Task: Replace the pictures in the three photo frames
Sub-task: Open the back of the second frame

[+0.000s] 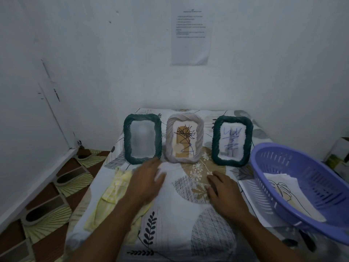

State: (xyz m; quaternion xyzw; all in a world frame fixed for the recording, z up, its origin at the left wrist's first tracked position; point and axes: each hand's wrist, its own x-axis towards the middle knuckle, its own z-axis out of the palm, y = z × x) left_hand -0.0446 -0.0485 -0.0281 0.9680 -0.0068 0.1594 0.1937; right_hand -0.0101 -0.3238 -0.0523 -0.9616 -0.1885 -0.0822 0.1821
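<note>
A white wall (94, 53) fills the far half of the view, and a printed notice (190, 35) hangs on it, too blurred to read. Below it stands a table covered by a leaf-patterned cloth (179, 214). A purple slotted basket (311, 178) sits tilted at the right edge of the table, resting on a white sheet (253, 197).

3 photo frames stand upright in a row at the far side of the cloth. They are the left green frame (142, 138) with a pale, blurred picture, the middle grey frame (185, 138) with a plant drawing on tan, and the right green frame (232, 140) with blue scribbles.

A yellow cloth (113, 190) lies crumpled near the left edge, partly under the left forearm.

The left hand (145, 184) is motion-blurred, with its fingers stretched out and apart just beside the near right corner of the left green frame. It holds nothing. The right hand (226, 193) rests palm down on the cloth in front of the gap between the middle and right frames, fingers loosely bent and empty.

Loose pictures (283, 188) with line drawings lie inside the basket.
</note>
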